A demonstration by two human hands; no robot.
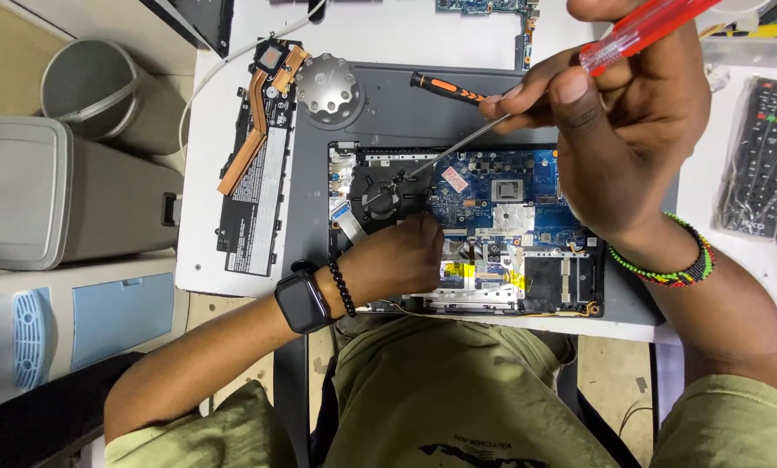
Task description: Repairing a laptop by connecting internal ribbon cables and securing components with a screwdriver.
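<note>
Red-handled screwdriver (pixel 640 30) sits clenched in the right hand (pixel 618 121), its tip on the black fan (pixel 380 195). Left hand (pixel 397 260), fingers curled, presses the opened laptop (pixel 475 217) just below that fan.

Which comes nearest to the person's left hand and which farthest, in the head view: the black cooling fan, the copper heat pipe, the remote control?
1. Black cooling fan: just above the left hand, almost touching.
2. Copper heat pipe: upper left, on the battery.
3. Remote control: far right, in plastic wrap.
</note>
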